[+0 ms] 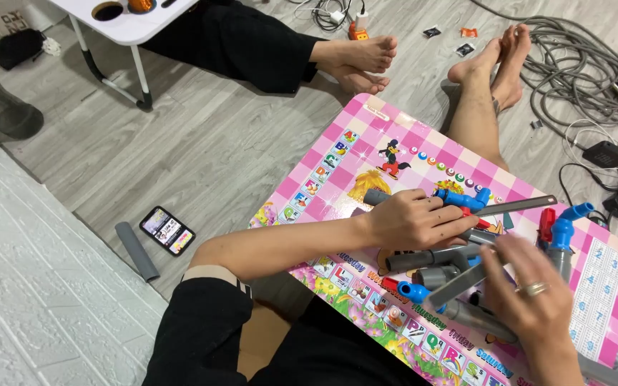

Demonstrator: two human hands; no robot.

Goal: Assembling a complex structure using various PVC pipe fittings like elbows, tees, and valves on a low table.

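Over the pink bench [323, 179], our left hand [413, 220] clenches a grey pipe [378, 197]; our right hand [531, 293] grasps another pipe piece [459, 284]. We'd best align ends squarely.

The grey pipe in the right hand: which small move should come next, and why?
Probably guide the grey pipe toward the fitting under the left hand. The right hand holds it slanted just beside that hand, above the pink table, not yet joined.

Left hand [413, 220] reaches in from the near left, forearm bare with the black sleeve pushed up, fingers curled shut in a grip. Right hand [534, 289] sits near right, ring on, fingers pinched and blurry.
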